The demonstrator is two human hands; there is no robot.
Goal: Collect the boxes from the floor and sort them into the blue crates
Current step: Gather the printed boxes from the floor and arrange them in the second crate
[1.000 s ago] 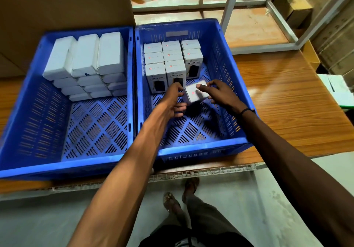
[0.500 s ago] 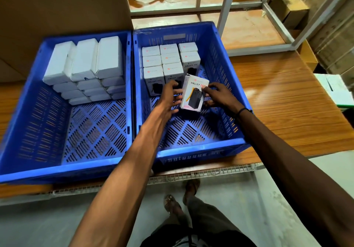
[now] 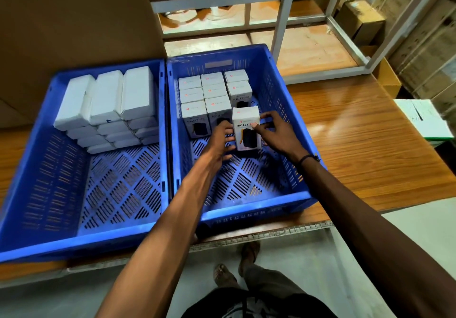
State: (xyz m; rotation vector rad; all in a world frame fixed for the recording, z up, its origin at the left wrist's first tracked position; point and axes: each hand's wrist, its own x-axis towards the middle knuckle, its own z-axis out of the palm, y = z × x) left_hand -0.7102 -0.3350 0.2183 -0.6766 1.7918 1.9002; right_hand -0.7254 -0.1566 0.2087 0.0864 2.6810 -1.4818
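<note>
Lower frame: feet on floor, no boxes visible there. Centre: left hand (image 3: 220, 137) and right hand (image 3: 276, 132) pinch upright box (image 3: 246, 128) from both sides in right crate (image 3: 256, 209), beside standing rows. Left crate (image 3: 74, 241) holds white stack (image 3: 111, 100), upper left. Both roughly half filled; remaining count unknowable.

Bare forearms, a black wristband (image 3: 307, 158) on the right wrist, dark trousers (image 3: 266, 293).

two blue crates sit side by side on a wooden table (image 3: 357, 130) — the left crate (image 3: 49, 169) holds plain white boxes (image 3: 108, 100) at its upper end, the right crate (image 3: 283, 100) rows of printed boxes (image 3: 214, 90). centre frame, left hand (image 3: 220, 141) and right hand (image 3: 277, 132) hold one upright box (image 3: 246, 125) between them
</note>
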